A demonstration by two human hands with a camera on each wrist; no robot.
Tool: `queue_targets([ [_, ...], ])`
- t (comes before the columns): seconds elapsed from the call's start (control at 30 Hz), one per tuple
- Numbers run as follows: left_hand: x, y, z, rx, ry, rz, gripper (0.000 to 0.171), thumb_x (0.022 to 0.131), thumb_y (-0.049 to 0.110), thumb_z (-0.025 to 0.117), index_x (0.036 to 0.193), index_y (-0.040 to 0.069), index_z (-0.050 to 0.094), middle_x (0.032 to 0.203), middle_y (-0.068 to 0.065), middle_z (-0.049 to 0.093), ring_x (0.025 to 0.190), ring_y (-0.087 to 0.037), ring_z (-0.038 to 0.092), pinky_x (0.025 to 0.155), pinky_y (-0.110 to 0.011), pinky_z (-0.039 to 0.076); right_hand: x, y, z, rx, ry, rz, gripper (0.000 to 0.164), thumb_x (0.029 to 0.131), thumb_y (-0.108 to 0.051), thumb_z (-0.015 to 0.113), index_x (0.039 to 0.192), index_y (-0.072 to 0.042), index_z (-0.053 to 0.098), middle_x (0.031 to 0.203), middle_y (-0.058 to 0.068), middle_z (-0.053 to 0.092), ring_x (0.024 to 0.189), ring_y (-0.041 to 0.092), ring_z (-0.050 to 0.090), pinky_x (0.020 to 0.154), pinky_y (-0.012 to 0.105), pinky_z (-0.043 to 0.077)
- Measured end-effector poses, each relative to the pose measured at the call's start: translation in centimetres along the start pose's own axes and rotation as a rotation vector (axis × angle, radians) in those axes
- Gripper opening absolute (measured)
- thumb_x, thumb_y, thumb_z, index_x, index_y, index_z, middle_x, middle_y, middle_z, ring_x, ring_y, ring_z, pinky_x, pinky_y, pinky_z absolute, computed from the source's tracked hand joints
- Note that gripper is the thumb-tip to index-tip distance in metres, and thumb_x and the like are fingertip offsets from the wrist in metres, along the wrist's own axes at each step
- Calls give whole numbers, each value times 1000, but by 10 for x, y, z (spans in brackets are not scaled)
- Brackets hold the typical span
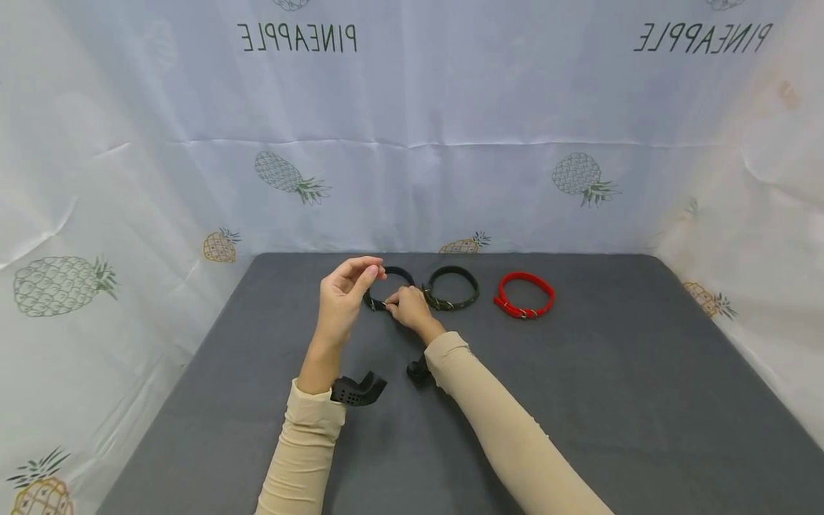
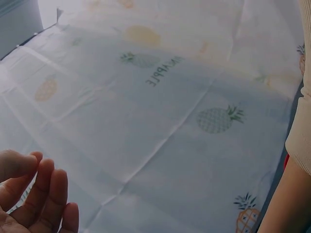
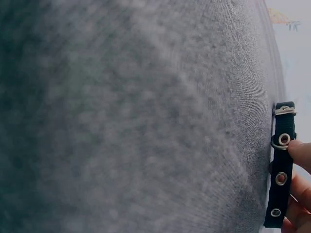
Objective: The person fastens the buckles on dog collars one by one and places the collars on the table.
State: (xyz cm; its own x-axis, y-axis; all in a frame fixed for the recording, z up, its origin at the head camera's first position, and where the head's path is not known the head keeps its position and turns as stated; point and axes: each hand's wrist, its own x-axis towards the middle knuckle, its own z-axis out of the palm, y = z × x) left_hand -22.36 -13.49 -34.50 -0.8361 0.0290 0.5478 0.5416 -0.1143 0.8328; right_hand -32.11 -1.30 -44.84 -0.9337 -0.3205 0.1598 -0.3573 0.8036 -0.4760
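Observation:
Toward the back of the table lies a black buckled collar (image 1: 370, 299), closed into a ring. My right hand (image 1: 410, 306) pinches its strap beside the metal buckle. In the right wrist view, the thumb presses the edge of the black strap (image 3: 280, 162) near its metal eyelets and D-ring, with other fingers behind it. My left hand (image 1: 341, 295) is raised just left of the collar and overlaps it in the head view. Its fingers (image 2: 43, 189) are loosely bent with thumb near the fingertips, and nothing shows between them.
A dark green collar (image 1: 453, 307) lies right beside the black one. Farther right sits a red collar (image 1: 549, 295), also buckled into a ring. All rest on the dark grey table (image 1: 618, 400), with a pineapple-print curtain (image 1: 412, 193) behind and at both sides.

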Motion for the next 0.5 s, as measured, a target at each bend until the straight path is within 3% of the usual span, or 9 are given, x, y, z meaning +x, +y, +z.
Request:
queue_targets([
  [0.13,0,0,-1,3,-1,-15,15,97,4,54,103,11,67,95,10,68,88,-3,65,90,-18,52,-1,-1,-1,11,-20,-3,18,93,-16,64,106,-13,76,104,9,71,100,26,61,100,39,45],
  [0.3,2,0,-1,5,15,-14,20,97,3,54,99,19,67,91,12,68,86,-3,65,90,-17,52,0,-2,-3,81,-44,-29,22,93,-15,63,113,-10,73,108,10,71,102,26,62,95,37,49],
  [0.43,4,-2,-3,30,16,-3,15,96,1,54,105,-1,66,92,10,68,87,-2,65,88,-16,52,-2,-2,-11,149,-63,-66,27,94,-13,62,120,-6,69,117,12,68,110,28,59,97,40,50],
  [0.5,5,-5,-4,135,9,17,18,96,3,56,109,-7,64,96,6,68,89,-3,64,87,-17,53,-3,0,-19,164,-48,-75,31,95,-15,61,124,-6,66,123,14,65,115,30,56,100,43,48],
])
